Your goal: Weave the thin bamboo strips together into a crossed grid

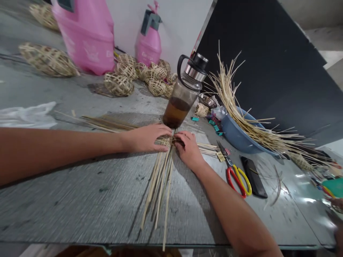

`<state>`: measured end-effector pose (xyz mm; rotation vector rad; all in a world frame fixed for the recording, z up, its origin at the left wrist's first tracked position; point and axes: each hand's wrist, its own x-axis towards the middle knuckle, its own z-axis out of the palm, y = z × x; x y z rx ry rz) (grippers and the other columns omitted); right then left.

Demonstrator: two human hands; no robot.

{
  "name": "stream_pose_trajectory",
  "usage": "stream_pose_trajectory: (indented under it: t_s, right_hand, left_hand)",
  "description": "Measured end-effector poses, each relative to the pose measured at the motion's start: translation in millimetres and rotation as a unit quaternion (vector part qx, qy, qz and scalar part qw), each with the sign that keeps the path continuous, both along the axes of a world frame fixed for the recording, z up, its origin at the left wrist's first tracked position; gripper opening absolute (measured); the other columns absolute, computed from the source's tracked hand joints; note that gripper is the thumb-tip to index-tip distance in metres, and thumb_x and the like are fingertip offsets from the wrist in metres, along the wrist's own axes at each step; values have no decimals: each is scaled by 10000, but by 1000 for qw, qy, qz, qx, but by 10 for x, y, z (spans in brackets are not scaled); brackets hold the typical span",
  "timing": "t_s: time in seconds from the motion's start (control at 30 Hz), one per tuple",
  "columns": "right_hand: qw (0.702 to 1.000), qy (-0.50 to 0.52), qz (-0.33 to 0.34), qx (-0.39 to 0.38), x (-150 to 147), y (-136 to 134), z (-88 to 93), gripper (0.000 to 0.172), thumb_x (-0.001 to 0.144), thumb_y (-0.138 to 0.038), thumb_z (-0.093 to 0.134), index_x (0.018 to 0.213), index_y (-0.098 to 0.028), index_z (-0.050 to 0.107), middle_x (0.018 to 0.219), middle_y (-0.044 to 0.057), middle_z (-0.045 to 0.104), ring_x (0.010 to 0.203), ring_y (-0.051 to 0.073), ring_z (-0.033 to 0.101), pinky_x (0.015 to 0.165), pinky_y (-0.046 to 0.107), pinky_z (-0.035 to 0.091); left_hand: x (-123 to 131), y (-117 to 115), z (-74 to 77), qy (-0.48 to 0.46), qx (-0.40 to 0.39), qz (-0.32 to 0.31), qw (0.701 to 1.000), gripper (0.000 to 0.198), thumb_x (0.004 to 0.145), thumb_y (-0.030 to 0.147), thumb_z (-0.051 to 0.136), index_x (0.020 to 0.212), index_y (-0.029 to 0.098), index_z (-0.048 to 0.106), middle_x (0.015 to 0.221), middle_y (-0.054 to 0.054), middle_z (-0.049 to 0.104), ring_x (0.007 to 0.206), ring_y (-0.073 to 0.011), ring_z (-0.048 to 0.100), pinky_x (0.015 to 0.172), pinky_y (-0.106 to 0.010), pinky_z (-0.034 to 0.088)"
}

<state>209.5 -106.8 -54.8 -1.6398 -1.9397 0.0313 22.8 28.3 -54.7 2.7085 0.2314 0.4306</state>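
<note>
A partly woven piece of bamboo strips (166, 142) lies flat on the grey table, its loose ends fanning toward me, left and right. My left hand (146, 138) rests at the left of the weave, thumb and curved fingers holding it down on either side. At the right edge, my right hand (189, 149) has its fingers curled in and pinches strips; its fingertips partly hide them. A yellow binder clip (220, 156) grips the strip ends on the right. Just behind my hands stands a clear bottle (183, 93) of brown liquid with a black lid.
Scissors (237, 178) with red and yellow handles lie right of my right arm, beside a black phone-like object (254, 177). A blue basin (235, 134) carries a bundle of strips (241, 121). Woven balls (119, 84) and pink spray bottles (149, 46) stand at the back.
</note>
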Motion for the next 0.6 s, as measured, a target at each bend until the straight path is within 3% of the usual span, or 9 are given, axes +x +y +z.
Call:
stream_pose_trajectory:
  t_s: [0.3,0.6]
  right_hand:
    - [1000,-7,-21,-20,25,48,-23,153,915,-164,593,1044,-150,672,1118,112,645,1145,245,521,1045,423,376]
    - [998,-19,-40,-42,38,127,5,78,873,-134,630,925,-161,682,968,78,664,1023,230,553,969,391,404]
  left_hand:
    - [15,-17,44,4,9,-6,1000,546,897,535,599,1250,119,615,1315,-127,609,1229,-262,543,1090,-360,369]
    - [170,-105,316,113,55,42,991,402,841,356,712,1157,111,675,1213,-111,670,1072,-238,609,949,-316,435]
